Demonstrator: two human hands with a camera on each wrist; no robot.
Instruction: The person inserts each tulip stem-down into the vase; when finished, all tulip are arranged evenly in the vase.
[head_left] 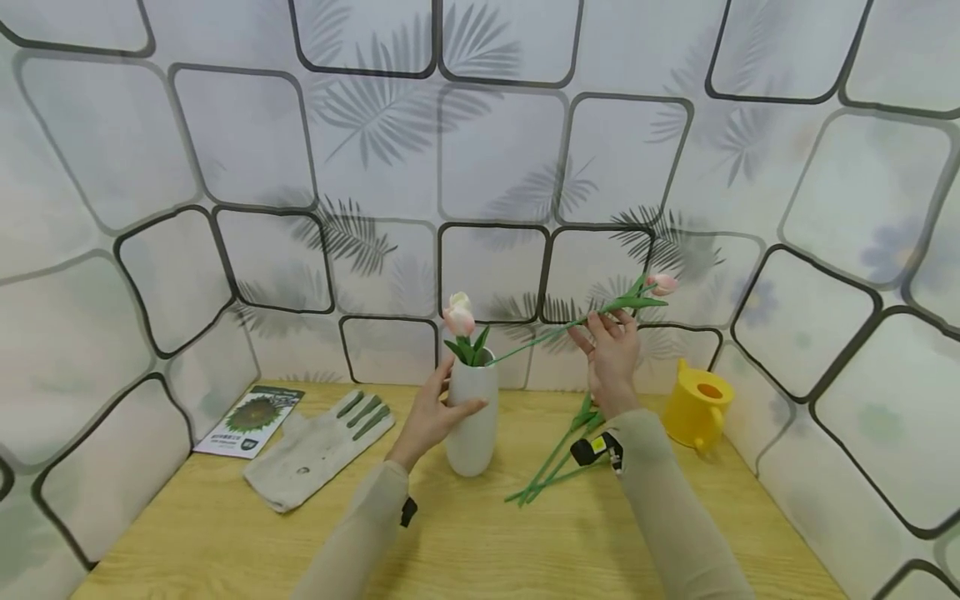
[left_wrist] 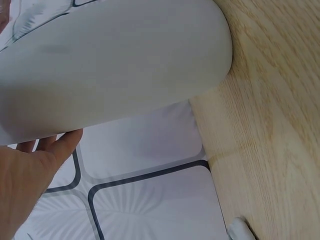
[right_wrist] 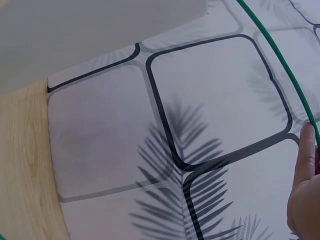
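A white vase (head_left: 472, 433) stands upright on the wooden table, with pale pink and white tulips (head_left: 459, 317) and green leaves rising from its mouth. My left hand (head_left: 433, 421) holds the vase around its left side, thumb across the front. In the left wrist view, fingers (left_wrist: 65, 145) press against the wall of the vase (left_wrist: 120, 65). Above and right of the vase, my right hand (head_left: 615, 358) pinches the green stem of a pink tulip (head_left: 662, 285). This tulip slants, bloom up to the right, with its stem's lower end at the vase mouth.
More tulips (head_left: 551, 467) lie on the table right of the vase, partly behind my right wrist. A yellow watering can (head_left: 693, 408) stands farther right. On the left lie light gardening gloves (head_left: 322, 450) and a seed packet (head_left: 251, 421). A patterned wall (head_left: 495, 183) encloses the back and sides.
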